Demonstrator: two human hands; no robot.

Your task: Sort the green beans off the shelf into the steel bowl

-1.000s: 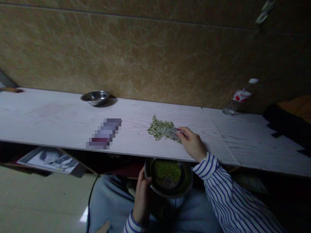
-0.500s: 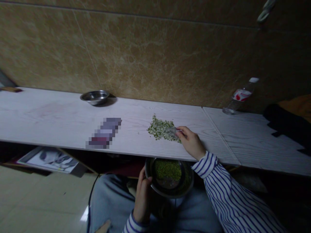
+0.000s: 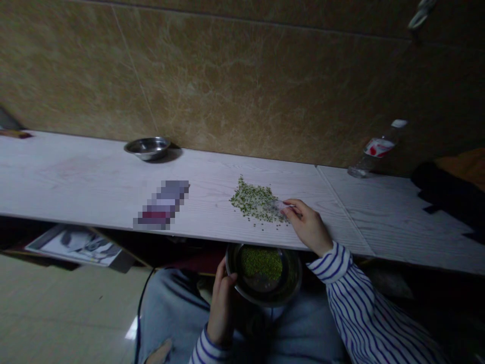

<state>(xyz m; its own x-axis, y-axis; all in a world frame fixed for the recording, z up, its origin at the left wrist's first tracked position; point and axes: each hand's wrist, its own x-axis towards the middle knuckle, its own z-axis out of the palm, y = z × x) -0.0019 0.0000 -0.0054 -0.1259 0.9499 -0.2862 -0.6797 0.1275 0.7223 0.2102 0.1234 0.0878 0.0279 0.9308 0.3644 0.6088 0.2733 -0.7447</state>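
Small green beans, with pale bits among them, lie scattered on the white wood-grain counter. My right hand is at their right edge, fingers pinched on a small pale, partly see-through piece that touches the beans; motion blur hides its exact kind. Below the counter's front edge, my left hand grips the left rim of a metal bowl, thumb on the rim and fingers outside. The bowl is tilted over my lap, and more green beans lie inside it.
A shallow metal bowl stands by the wall. A pixelated flat object lies left of the beans. Towards the right stand a plastic bottle and dark cloth. Under the counter is an open shelf with a tray.
My right hand has shifted slightly right with the pale piece. Several beans now lie spread nearer the counter's front edge. My left hand still holds the bowl in place.
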